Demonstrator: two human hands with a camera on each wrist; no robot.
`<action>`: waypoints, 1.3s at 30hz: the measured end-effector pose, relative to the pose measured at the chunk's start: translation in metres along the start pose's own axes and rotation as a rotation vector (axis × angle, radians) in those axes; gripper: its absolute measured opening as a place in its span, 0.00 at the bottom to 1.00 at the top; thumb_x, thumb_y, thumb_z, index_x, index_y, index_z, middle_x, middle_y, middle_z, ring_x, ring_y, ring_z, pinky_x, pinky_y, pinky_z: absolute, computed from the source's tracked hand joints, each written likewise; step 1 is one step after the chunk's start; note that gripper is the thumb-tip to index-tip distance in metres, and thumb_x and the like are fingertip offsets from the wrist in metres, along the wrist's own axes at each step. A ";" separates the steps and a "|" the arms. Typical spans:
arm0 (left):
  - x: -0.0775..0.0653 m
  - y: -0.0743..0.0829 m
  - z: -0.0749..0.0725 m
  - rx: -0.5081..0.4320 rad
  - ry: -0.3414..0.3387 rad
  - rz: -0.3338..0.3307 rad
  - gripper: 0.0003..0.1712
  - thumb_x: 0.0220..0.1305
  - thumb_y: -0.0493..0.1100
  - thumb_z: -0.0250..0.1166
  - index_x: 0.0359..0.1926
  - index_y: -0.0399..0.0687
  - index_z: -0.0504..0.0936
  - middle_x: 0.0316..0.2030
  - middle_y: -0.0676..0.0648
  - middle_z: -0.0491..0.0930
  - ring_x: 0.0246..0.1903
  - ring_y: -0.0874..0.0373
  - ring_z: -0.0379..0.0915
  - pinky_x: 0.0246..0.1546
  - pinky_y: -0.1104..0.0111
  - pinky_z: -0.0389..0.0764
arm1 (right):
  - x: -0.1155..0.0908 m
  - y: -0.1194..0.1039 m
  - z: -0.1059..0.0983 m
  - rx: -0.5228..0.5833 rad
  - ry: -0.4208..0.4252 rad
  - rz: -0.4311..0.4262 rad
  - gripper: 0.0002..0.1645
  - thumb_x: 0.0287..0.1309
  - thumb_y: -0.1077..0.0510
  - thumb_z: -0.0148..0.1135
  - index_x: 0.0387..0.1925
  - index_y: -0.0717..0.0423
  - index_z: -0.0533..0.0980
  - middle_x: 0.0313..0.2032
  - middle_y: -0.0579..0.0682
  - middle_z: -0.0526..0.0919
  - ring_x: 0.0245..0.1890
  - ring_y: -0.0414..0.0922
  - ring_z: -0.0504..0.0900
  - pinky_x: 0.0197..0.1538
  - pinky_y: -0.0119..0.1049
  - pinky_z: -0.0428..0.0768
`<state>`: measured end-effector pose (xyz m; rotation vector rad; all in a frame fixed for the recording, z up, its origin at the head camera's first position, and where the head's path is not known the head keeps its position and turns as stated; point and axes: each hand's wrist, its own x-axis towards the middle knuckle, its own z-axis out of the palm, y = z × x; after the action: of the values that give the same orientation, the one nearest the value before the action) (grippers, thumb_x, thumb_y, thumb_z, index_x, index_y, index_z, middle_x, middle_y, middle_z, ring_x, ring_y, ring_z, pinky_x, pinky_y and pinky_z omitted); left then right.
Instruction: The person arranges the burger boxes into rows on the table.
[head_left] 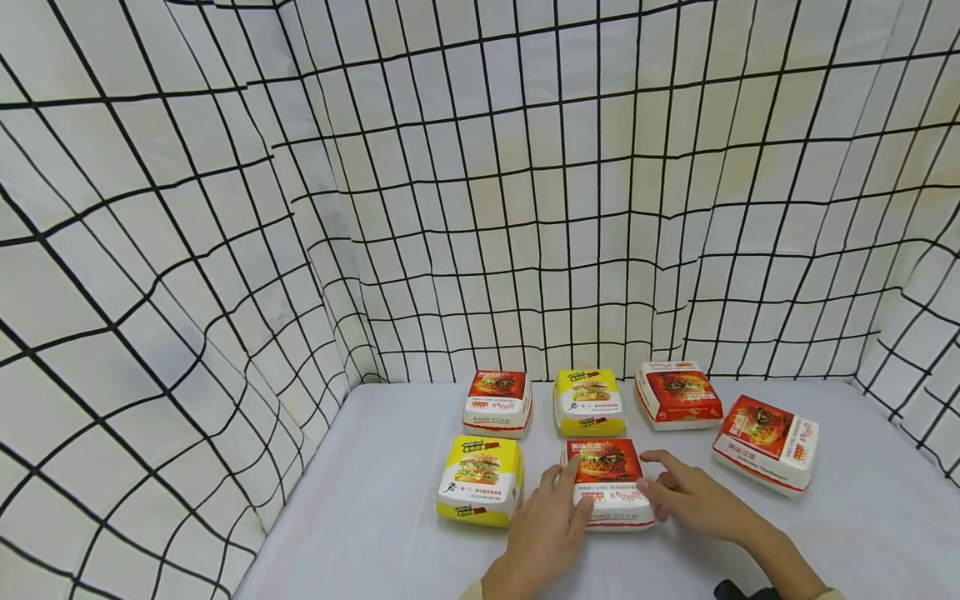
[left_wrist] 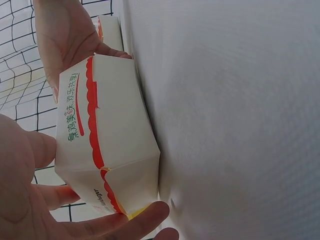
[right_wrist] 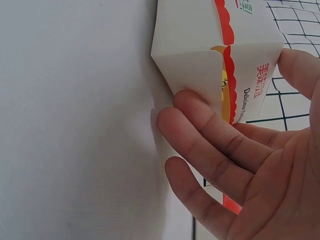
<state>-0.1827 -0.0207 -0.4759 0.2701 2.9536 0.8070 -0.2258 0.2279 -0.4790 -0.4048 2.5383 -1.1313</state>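
Observation:
A red-and-white burger box [head_left: 611, 475] rests on the white table between both hands. My left hand [head_left: 547, 521] lies along its left side, fingers extended, with the thumb at the box's near edge. From the right, my right hand [head_left: 693, 500] touches the box with thumb and fingers loosely bent. The left wrist view has the front of this burger box [left_wrist: 117, 112] and the left fingers [left_wrist: 135, 225] against its side. In the right wrist view, the right fingers [right_wrist: 200, 112] meet the lower side of the burger box [right_wrist: 190, 30], with the thumb at its upper edge.
Left of the hands sits a yellow burger box [head_left: 480, 483]. Behind are a red-and-white box [head_left: 497, 404], another yellow box [head_left: 590, 404] and a red box [head_left: 678, 396]. A tilted red-and-white box [head_left: 767, 446] lies right. Black netting [head_left: 525, 208] surrounds the table [head_left: 360, 517].

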 end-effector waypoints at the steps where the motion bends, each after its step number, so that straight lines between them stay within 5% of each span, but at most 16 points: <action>1: 0.000 0.000 0.000 0.000 -0.005 -0.004 0.35 0.68 0.68 0.47 0.73 0.72 0.52 0.68 0.48 0.65 0.62 0.48 0.69 0.59 0.36 0.64 | 0.000 0.000 0.000 0.001 0.000 0.002 0.37 0.67 0.35 0.47 0.68 0.51 0.58 0.28 0.46 0.82 0.32 0.44 0.76 0.32 0.36 0.69; 16: -0.003 0.002 -0.002 0.023 0.042 0.031 0.36 0.68 0.66 0.48 0.73 0.66 0.54 0.69 0.47 0.63 0.62 0.48 0.69 0.57 0.40 0.68 | 0.000 0.000 -0.002 0.013 0.003 0.016 0.37 0.66 0.35 0.48 0.68 0.51 0.58 0.28 0.47 0.81 0.34 0.45 0.76 0.35 0.39 0.69; 29: -0.010 0.014 -0.023 0.055 0.089 0.052 0.36 0.65 0.65 0.56 0.70 0.61 0.62 0.67 0.48 0.64 0.59 0.50 0.70 0.52 0.44 0.74 | -0.004 -0.004 -0.012 0.007 0.052 -0.001 0.36 0.67 0.38 0.49 0.68 0.54 0.59 0.32 0.46 0.82 0.34 0.45 0.78 0.35 0.38 0.73; 39: -0.013 0.022 -0.028 0.052 0.153 0.138 0.26 0.65 0.63 0.57 0.61 0.64 0.72 0.67 0.55 0.62 0.59 0.58 0.66 0.55 0.53 0.74 | -0.011 -0.006 -0.028 -0.014 0.113 0.010 0.38 0.65 0.37 0.51 0.68 0.53 0.59 0.34 0.48 0.83 0.37 0.45 0.78 0.39 0.39 0.75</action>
<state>-0.1693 -0.0185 -0.4398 0.4390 3.1317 0.8002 -0.2264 0.2471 -0.4551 -0.3400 2.6435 -1.1632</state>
